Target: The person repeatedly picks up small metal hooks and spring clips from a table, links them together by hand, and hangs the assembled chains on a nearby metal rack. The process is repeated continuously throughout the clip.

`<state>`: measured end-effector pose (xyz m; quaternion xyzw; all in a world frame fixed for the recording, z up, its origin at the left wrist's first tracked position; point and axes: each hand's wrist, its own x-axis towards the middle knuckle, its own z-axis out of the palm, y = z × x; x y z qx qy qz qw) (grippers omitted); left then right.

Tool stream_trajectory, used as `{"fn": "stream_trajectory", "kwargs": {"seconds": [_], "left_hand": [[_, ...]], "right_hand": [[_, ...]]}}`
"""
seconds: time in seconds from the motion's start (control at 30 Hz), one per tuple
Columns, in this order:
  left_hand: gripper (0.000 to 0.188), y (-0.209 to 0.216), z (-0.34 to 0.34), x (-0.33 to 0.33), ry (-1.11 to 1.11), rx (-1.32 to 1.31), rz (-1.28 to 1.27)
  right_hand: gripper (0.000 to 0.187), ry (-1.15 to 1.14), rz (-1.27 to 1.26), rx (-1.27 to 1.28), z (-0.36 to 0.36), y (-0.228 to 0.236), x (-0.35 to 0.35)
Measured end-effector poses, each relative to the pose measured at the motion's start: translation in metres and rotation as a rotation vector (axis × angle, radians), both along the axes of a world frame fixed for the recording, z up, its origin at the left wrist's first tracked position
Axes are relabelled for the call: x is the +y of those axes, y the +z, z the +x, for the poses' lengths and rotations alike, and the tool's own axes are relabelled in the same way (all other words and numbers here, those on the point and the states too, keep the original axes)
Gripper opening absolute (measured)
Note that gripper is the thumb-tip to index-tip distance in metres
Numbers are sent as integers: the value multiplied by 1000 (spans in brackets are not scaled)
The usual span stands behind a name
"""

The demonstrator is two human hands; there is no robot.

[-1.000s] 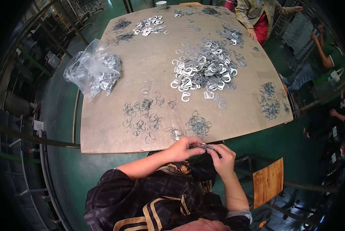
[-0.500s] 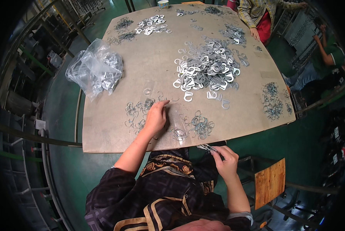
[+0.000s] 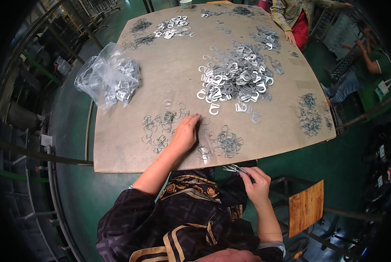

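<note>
My left hand (image 3: 186,135) rests on the near part of the table, its fingers stretched out and its thumb side hidden. Around it lie thin bent wire clips: a loose group (image 3: 158,124) to its left and a tangled heap (image 3: 228,142) to its right. Just past the table's near edge, my right hand (image 3: 257,181) is closed on a small bundle of metal hooks (image 3: 234,168), whose ends fan out to the left. Beyond my left fingertips spreads a big pile of flat silver metal hooks (image 3: 239,74).
The brown-covered table (image 3: 169,78) carries a clear plastic bag of metal parts (image 3: 112,78) at left, a smaller hook pile (image 3: 173,27) farther back and wire clips (image 3: 309,115) at right. Another person's hand (image 3: 290,38) touches the far right edge. A wooden board (image 3: 306,208) stands at lower right.
My left hand has slid a little to the right across the table, its fingertips now nearer the big hook pile. The hooks in my right hand are slightly more fanned out.
</note>
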<state>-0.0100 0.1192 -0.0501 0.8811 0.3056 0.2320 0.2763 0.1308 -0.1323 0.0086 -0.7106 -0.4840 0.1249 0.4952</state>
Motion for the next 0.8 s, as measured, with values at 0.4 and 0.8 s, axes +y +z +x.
{"fn": "stream_trajectory", "kwargs": {"seconds": [0.4, 0.8], "left_hand": [[51, -1, 17, -15, 92, 13, -41], [18, 12, -19, 25, 219, -34, 58]], "right_hand": [[10, 19, -8, -31, -3, 0, 0], [10, 31, -5, -34, 1, -6, 2]]}}
